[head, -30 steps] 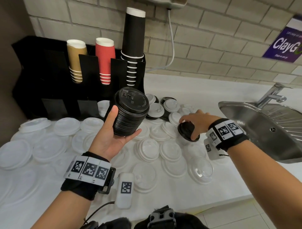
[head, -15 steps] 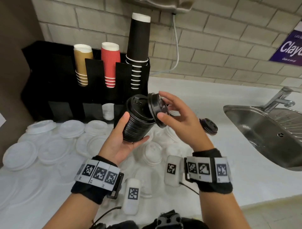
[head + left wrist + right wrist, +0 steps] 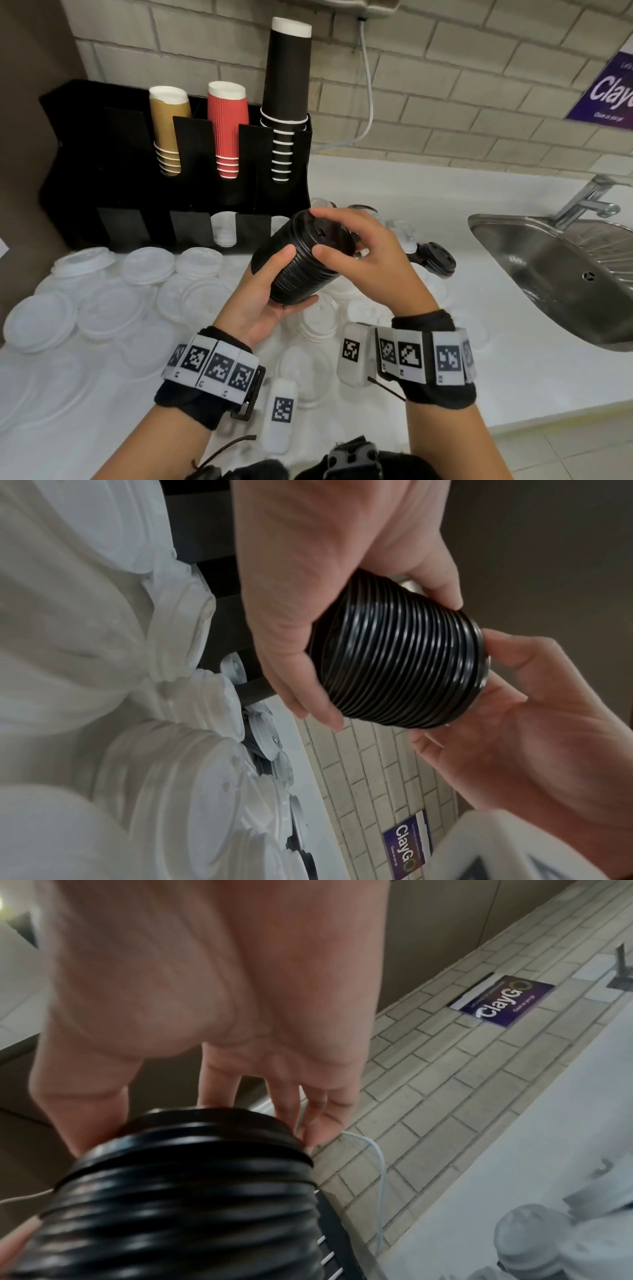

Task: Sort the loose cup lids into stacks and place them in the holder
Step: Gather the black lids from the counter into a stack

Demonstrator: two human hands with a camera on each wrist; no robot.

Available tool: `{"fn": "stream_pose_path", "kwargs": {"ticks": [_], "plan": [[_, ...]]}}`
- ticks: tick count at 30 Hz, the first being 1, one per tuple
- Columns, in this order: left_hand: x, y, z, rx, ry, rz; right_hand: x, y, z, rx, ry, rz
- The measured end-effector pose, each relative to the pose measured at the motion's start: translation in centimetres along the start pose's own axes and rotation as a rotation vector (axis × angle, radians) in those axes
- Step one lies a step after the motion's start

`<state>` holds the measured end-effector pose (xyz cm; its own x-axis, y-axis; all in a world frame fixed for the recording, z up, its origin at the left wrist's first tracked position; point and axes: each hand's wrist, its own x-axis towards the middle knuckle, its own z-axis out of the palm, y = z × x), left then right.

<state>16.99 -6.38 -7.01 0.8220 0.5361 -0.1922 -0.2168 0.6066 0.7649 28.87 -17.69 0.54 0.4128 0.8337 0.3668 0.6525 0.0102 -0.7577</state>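
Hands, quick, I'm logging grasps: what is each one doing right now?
Left hand: grips the black lid stack round its side.
Right hand: fingertips pinch the stack's top lid.

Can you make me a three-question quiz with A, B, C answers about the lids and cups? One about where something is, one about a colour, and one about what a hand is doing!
1. Where is the loose black lid?
A. In the sink
B. On the counter, right of the hands
C. On top of the red cups

2. What colour is the tallest cup stack in the holder?
A. Black
B. Red
C. Tan

3. What is the left hand doing?
A. Lying flat on the counter
B. Holding the black lid stack
C. Turning the tap

Answers: 1 B, it lies on the white counter short of the sink. 2 A, it towers over the others. 3 B, thumb and fingers wrap the stack.
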Motion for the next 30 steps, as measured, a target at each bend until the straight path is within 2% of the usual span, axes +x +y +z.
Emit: {"fn": "stream_pose_path", "kwargs": {"ticks": [9, 12, 14, 17, 21, 25, 30], "plan": [[0.1, -0.4, -0.5, -0.111, -0.031, -0.021, -0.1, 0.0, 0.6, 0.030, -0.010, -0.004], [0.0, -0.4, -0.4, -0.145, -0.042, -0.018, 0.4, -0.3, 0.3, -0.009, -0.093, -0.041], [0.1, -0.3, -0.4, -0.159, -0.036, -0.008, 1.0, 0.0, -1.0, 0.023, -0.135, -0.010], [0.3, 0.2, -0.6, -0.195, -0.029, -0.024, 2.6, 2.9, -4.6, 0.043, -0.030, 0.161], [0.3, 1.0, -1.1, -0.202, -0.063, -0.016, 4.2, 11.2, -9.7, -0.140, 0.090, 0.558], [0.2, 1.5, -1.5, -0.191, -0.034, 0.002, 4.8, 18.7, -13.2, -0.448, -0.007, 0.890], [0.4, 2.0, -1.7, -0.193, 0.025, 0.040, 5.2, 22.2, -13.8, -0.662, -0.119, 0.997]]}}
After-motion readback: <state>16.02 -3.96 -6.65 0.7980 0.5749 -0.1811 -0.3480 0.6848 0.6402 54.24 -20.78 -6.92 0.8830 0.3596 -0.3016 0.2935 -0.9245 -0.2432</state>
